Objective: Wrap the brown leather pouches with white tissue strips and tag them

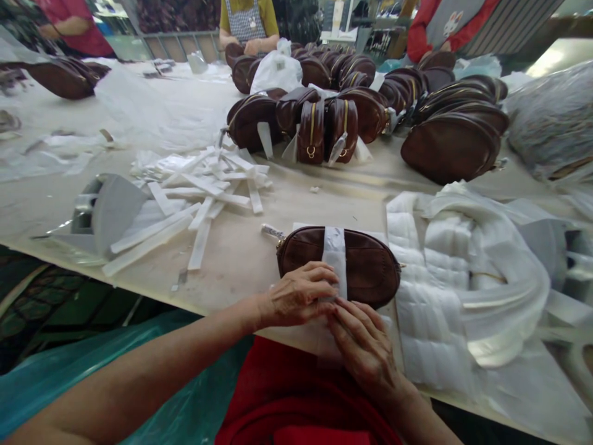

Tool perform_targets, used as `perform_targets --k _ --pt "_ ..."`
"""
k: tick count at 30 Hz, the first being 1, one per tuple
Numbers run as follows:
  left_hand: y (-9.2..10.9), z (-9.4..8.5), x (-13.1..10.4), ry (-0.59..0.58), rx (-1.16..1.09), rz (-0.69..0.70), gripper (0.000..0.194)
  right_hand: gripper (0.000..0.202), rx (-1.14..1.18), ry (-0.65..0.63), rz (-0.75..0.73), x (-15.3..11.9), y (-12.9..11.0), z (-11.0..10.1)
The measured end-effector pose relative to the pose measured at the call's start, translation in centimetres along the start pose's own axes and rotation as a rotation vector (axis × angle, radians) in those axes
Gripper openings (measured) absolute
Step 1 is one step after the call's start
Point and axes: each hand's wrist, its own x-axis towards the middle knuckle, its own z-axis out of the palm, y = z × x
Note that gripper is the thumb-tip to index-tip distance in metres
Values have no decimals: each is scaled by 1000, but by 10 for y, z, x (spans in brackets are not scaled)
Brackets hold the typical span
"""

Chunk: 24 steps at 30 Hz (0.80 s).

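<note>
A dark brown oval leather bag (370,262) lies at the table's near edge, on a white sheet. Around its middle runs a white wrapping strip (334,247). My left hand (303,293) lies against the bag's near left side, its fingers curled together on the strip. From the right, my right hand (364,337) meets it, with fingers pressed together at the strip's near end. The fingertips of both hands touch there and partly hide the strip. A wrapped zipper pull (272,232) sticks out at the bag's left end.
White strips (208,191) lie heaped at the left, beside a grey curved holder (115,213). Folded white padding (430,290) sits close at right. Many similar brown bags (456,139) crowd the back. Co-workers stand across the table, one in a checked apron (244,28).
</note>
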Motion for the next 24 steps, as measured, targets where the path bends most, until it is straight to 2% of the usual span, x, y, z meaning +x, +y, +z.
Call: perform_targets --k 2,6,12,16,18,21,24 --pt "-2 8 -2 46 77 27 17 35 14 -7 7 -6 -2 -7" --pt "-4 18 -8 22 198 63 19 37 38 -54 86 -28 -10 -22" --pt "-5 20 -11 -19 302 62 22 32 89 -191 252 -42 -22 -15" --pt "-6 20 -9 11 253 90 20 27 36 -47 288 -36 -12 -11" --pt "-6 18 -8 16 229 98 20 27 -76 -25 270 -32 -4 -10" --pt "-5 10 -7 2 198 103 23 27 -171 -121 169 -26 5 -6" --pt "-1 -1 -6 -132 155 107 33 27 -242 -155 91 -23 8 -2"
